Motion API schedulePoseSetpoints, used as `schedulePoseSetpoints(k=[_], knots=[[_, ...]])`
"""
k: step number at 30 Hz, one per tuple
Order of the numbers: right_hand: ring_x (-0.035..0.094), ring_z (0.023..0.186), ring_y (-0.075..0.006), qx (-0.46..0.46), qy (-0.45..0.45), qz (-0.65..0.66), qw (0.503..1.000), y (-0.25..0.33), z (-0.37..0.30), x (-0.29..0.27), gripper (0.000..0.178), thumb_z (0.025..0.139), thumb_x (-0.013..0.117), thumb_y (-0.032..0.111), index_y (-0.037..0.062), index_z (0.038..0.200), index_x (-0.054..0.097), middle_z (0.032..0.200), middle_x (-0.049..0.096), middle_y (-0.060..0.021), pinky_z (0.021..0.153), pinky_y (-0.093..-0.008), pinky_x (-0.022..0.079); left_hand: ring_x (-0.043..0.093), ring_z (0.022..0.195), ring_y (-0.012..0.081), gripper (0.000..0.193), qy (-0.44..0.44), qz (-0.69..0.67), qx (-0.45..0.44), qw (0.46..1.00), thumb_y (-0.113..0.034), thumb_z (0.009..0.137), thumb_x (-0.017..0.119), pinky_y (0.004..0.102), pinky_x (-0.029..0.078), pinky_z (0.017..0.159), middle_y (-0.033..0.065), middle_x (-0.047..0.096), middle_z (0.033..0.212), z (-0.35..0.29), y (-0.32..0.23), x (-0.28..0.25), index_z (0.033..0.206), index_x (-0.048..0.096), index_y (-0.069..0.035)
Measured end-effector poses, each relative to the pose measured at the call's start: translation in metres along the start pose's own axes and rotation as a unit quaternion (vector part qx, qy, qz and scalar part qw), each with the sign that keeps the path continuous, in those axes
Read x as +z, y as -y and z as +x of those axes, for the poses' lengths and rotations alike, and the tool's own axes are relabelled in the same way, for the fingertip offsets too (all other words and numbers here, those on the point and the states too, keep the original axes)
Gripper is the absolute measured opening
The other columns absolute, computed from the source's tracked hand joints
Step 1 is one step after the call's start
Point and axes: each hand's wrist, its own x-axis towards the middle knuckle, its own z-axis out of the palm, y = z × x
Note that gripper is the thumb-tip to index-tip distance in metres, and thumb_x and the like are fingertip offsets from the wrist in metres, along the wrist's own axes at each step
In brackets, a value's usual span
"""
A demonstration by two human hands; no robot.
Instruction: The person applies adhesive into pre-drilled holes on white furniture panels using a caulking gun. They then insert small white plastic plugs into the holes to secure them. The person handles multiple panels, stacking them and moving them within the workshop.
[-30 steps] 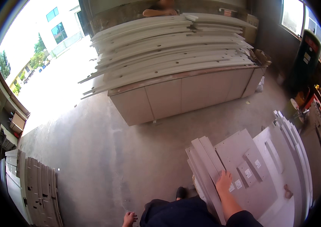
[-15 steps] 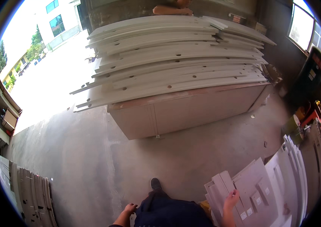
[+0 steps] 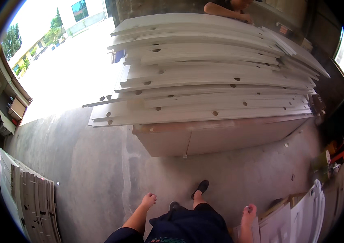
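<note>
My left hand [image 3: 149, 200] hangs over the floor in front of my body, fingers curled in, and nothing shows in it. Off to the right is my right hand [image 3: 249, 214], its fingers pinched together with a small pale speck at their tips that I cannot make out. Nearest to that hand are flat pale panels [image 3: 275, 225] leaning at the lower right. Ahead of me, long white boards [image 3: 196, 95] with dark round holes lie in a tall, uneven stack on a low pale workbench or cabinet [image 3: 224, 139].
Beyond the stack a person's arm [image 3: 224, 11] rests at the boards' far edge. More panels stand upright at the lower left [image 3: 38, 198]. A bucket [image 3: 321, 161] and red equipment [image 3: 340, 157] stand at the right. Bright daylight enters through a wide doorway at the left.
My body has stepped forward, one foot now ahead. The right hand has left the leaning panels' face; the left hand has risen. The view has shifted, and the far person's arm has moved right along the boards.
</note>
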Motion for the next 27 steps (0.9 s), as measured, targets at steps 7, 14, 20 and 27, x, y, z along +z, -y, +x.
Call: schedulePoseSetpoints(k=[7,14,20,27], knots=[[0.052,0.078,-0.0139,-0.027,0.036,-0.001,0.999,0.037,0.103,0.069,0.023,0.088,0.062,0.01,0.0027,0.108,0.057,0.1,0.056,-0.0066,0.069,-0.0296,0.046,0.07,0.078,0.026,0.038,0.071,0.243,-0.124,0.96,-0.029,0.088,0.06,0.0367,0.056,0.064,0.0113,0.07,0.093,0.015,0.019,0.016,0.112,0.065,0.001],[0.055,0.068,-0.012,-0.196,0.078,-0.046,0.976,0.156,0.208,0.122,0.024,0.087,0.065,0.011,0.0037,0.109,0.059,0.093,0.06,-0.006,0.06,-0.027,0.047,0.058,0.067,0.0225,0.031,0.028,0.096,-0.115,0.988,-0.035,0.095,0.049,0.0385,0.049,0.054,0.0113,0.062,0.086,0.047,-0.077,0.058,0.106,0.061,-0.009],[0.058,0.066,-0.0128,-0.094,0.039,0.062,0.993,0.156,0.266,0.116,0.027,0.085,0.067,0.01,0.0034,0.11,0.059,0.094,0.061,-0.0068,0.059,-0.0278,0.05,0.068,0.067,0.023,0.039,0.12,0.257,0.029,0.958,-0.033,0.089,0.06,0.0353,0.053,0.057,0.0121,0.069,0.091,0.116,-0.211,0.129,0.109,0.062,0.0],[0.062,0.066,-0.0165,0.08,-0.058,0.096,0.99,0.069,0.262,0.087,0.028,0.084,0.067,0.009,0.003,0.11,0.057,0.094,0.061,-0.0081,0.055,-0.0293,0.051,0.066,0.07,0.0165,0.037,0.197,0.339,0.042,0.919,-0.038,0.087,0.062,0.0313,0.049,0.055,0.009,0.069,0.088,0.185,-0.328,0.24,0.099,0.066,-0.003]])
